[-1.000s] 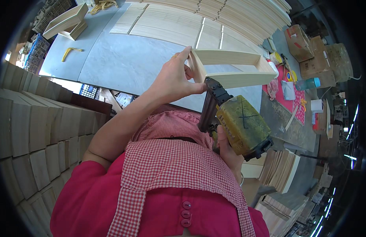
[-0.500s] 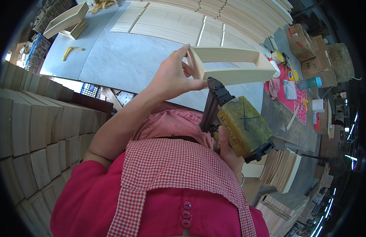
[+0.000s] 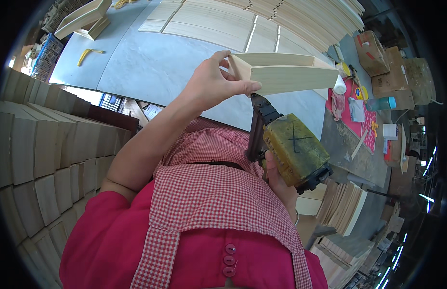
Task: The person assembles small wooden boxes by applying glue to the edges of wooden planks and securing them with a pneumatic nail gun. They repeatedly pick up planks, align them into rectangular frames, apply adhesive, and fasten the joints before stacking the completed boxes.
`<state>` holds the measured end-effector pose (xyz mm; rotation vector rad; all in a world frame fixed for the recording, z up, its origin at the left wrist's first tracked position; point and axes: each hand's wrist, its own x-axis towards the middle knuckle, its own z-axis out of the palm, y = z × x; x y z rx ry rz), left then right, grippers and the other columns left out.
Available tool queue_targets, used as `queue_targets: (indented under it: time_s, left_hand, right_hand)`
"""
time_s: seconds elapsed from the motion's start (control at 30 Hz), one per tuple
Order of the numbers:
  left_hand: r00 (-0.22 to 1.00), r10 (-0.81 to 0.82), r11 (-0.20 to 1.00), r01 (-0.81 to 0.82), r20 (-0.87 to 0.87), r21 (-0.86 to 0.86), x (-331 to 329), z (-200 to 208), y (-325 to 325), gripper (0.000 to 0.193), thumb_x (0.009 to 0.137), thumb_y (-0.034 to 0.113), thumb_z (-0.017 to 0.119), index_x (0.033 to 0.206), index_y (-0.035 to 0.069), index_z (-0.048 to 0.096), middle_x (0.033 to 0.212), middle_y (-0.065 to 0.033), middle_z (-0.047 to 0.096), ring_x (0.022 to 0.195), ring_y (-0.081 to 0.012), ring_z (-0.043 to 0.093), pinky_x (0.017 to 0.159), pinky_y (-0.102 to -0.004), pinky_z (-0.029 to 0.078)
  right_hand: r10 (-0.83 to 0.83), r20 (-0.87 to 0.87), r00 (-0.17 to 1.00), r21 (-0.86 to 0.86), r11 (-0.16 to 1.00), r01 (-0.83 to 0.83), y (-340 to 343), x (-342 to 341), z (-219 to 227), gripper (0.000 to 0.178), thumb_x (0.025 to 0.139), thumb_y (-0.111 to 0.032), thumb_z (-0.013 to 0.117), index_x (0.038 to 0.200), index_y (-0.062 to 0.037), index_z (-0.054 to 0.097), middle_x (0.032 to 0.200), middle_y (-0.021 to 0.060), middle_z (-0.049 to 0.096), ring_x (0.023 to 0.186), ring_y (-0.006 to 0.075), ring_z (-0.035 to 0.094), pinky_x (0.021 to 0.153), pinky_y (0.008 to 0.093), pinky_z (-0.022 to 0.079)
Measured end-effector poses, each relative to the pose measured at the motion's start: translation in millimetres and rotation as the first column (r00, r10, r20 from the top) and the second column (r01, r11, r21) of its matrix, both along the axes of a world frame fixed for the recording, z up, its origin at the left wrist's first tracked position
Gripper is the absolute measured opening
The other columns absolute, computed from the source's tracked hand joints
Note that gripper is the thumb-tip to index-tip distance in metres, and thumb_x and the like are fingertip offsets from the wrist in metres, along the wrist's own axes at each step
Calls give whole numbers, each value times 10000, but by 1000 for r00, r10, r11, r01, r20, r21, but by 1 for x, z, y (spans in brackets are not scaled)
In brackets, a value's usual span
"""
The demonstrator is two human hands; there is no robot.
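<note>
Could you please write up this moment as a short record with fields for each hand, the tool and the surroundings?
Left hand: raised, pinching one end of a pale wooden box frame, thumb along its near side.
Right hand: gripping a yellow-green nail gun.
Tool position: dark nose pointing up, its tip at the frame's underside by the held end.
Worktable: grey top beneath the frame, flat wooden panels at its far side.
Left of person: stacked wooden pieces.
Clothing: red top, checked apron.
</note>
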<state>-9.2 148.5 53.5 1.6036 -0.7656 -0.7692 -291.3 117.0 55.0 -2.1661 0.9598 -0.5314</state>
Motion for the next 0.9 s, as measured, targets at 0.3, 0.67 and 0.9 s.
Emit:
queue_targets:
  time_s: [0.3, 0.67, 0.9]
  left_hand:
    - [999, 6, 1000, -6, 34, -10, 1, 1, 1, 1122, 699, 386, 936, 1459, -193, 348, 1247, -294, 580, 1048, -286, 680, 842, -380, 602]
    - [999, 6, 1000, -6, 38, -14, 1, 6, 4, 1090, 726, 309, 939, 1462, -204, 320, 1312, -325, 516, 1055, -294, 675, 836, -395, 620]
    - [959, -118, 992, 126, -258, 15, 25, -26, 2, 821, 897, 562, 725, 1288, -139, 549, 890, -123, 651, 790, -118, 619, 651, -238, 538]
  right_hand:
    - [91, 2, 996, -226, 970, -88, -5, 3, -3, 279, 887, -165, 768, 1137, -46, 733, 1060, 100, 751, 923, 227, 750, 778, 337, 593]
    - [55, 58, 997, -167, 985, -45, -3, 3, -4, 308, 863, -189, 797, 1129, -45, 739, 1067, 97, 753, 933, 234, 748, 791, 343, 590]
    - [-297, 12, 955, -25, 955, 297, -13, -3, -3, 313, 917, -251, 786, 1117, -26, 699, 810, 10, 647, 689, 132, 581, 632, 303, 475]
